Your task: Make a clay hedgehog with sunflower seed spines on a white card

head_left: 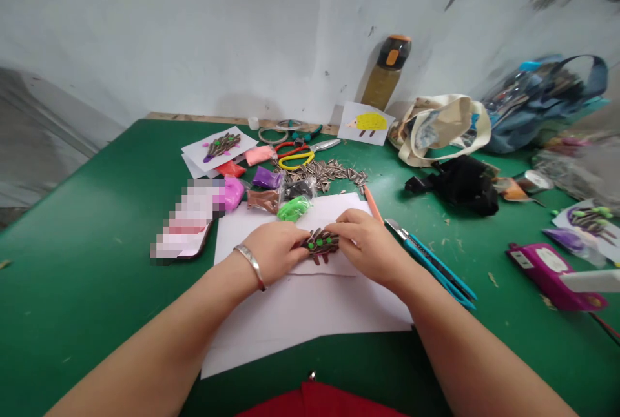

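Note:
A small hedgehog figure [320,244], made of striped sunflower seeds with bright green dots and brown legs, lies on a white card over larger white paper [290,320]. My left hand [277,246], with a silver bracelet at the wrist, has its fingers closed against the figure's left end. From the other side, my right hand [371,243] presses its bent fingers on the right end. Parts of the figure are hidden under my fingertips. Just beyond lie a green clay packet [293,208] and a pile of loose sunflower seeds [329,173].
A utility knife [431,262] lies beside my right forearm. Yellow-handled scissors [296,160] and several clay packets are beyond the paper. A phone [186,226] is at left. A bottle [385,75], cloth bag [436,130] and magenta glue gun [557,275] stand or lie rightward.

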Tool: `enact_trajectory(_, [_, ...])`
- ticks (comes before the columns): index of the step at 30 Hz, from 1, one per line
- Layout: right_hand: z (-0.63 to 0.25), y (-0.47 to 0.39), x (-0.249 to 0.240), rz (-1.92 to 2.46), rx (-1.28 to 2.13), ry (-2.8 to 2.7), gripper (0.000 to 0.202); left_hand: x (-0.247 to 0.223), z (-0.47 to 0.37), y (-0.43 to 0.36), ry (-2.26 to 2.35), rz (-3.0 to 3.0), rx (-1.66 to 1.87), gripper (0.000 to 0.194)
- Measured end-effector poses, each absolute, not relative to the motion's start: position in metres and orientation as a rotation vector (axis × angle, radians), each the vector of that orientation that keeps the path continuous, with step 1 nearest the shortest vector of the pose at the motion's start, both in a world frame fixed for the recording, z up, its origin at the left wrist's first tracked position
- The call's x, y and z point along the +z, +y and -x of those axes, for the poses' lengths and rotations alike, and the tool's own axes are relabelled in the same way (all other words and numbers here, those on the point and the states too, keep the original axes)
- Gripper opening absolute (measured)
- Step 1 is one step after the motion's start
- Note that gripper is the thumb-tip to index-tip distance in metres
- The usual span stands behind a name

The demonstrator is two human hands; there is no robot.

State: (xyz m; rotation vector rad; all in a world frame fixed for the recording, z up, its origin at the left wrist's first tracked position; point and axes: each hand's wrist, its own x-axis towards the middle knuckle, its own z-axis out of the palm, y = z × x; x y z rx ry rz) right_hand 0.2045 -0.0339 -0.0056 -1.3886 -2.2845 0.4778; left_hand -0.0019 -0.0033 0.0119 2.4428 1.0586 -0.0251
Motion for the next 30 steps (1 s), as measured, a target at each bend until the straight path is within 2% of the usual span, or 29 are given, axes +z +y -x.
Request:
enact_trajectory(11, [-0.22,-0.023,-0.018,1.755,0.31,-2.208,0.026,0.014,0.012,0.001,1.385,-2.509,-0.036,0.031])
enact_trajectory(18, [-0.218,-0.024,-0.02,1.691,0.245,-2.326,0.015,0.006,0.013,0.005,1.503,-2.505,-0.048,0.035])
enact_trajectory(30, [-0.222,-0.021,-0.014,1.83,0.661,-1.977,0.006,0.003,0.016,0.013,1.601,-2.317,0.071,0.044])
